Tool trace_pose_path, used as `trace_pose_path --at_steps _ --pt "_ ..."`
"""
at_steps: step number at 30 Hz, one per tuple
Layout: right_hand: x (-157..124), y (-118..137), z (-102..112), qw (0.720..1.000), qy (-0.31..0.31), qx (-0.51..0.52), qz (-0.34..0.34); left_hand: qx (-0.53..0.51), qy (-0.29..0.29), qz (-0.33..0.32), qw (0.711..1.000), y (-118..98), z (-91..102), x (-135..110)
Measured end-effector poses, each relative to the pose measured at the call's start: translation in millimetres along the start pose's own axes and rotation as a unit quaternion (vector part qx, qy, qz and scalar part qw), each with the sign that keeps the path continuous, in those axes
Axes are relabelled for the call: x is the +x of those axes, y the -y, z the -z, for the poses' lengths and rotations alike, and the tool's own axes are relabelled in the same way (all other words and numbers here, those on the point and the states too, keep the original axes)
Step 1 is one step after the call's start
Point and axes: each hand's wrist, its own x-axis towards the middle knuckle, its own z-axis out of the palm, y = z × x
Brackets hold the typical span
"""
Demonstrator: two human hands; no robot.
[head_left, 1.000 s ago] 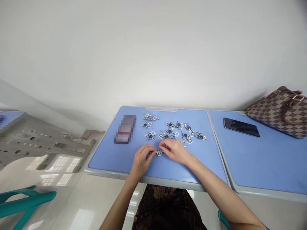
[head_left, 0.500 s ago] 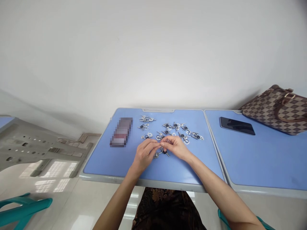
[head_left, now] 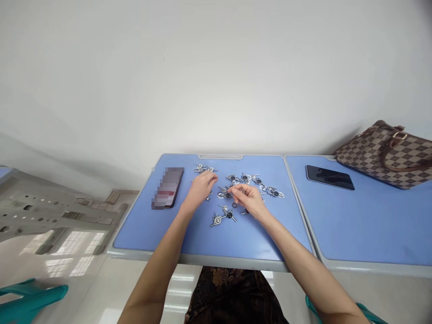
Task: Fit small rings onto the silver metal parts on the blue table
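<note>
Left hand (head_left: 201,187) hung out toward the worktop's (head_left: 145,234) far-left corner, fingertips bunched, while the right hand (head_left: 251,200) had thumb and finger pinched narrow around mid-worktop; couldn't tell if either held anything. One small metal cluster (head_left: 229,215) lay between them, nearer the front edge, with other metal pieces (head_left: 245,178) toward the back edge. Looked like piece-by-piece handling to me, so the next move probably called for a careful fingertip pinch.
</note>
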Motion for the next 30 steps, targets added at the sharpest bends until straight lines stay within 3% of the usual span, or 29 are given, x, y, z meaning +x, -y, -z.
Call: trace_pose_path --at_steps 6,16,19,23,27,30 --pt "3.3 2.4 5.4 0.999 -0.038 0.002 0.021 0.018 0.039 -0.018 0.999 7.6 -17.2 2.8" --pt "5.5 3.4 9.3 0.998 -0.060 -0.014 0.022 0.023 0.042 -0.036 0.998 8.5 -18.4 3.0" --pt "4.5 1.3 7.9 0.998 -0.040 -0.045 0.023 0.005 0.038 -0.029 0.999 10.5 -17.5 0.4" --pt "3.0 -4.9 4.7 0.997 -0.007 -0.077 0.031 -0.016 0.016 -0.011 1.000 7.8 -7.1 -7.9" --pt "5.7 -7.9 7.0 0.995 -0.021 -0.093 0.033 -0.066 -0.001 -0.028 0.997 -6.5 17.0 -31.4" --pt "7.9 -6.0 10.1 0.994 -0.042 -0.101 0.028 -0.108 0.086 -0.060 0.989 -20.6 35.5 -56.4"
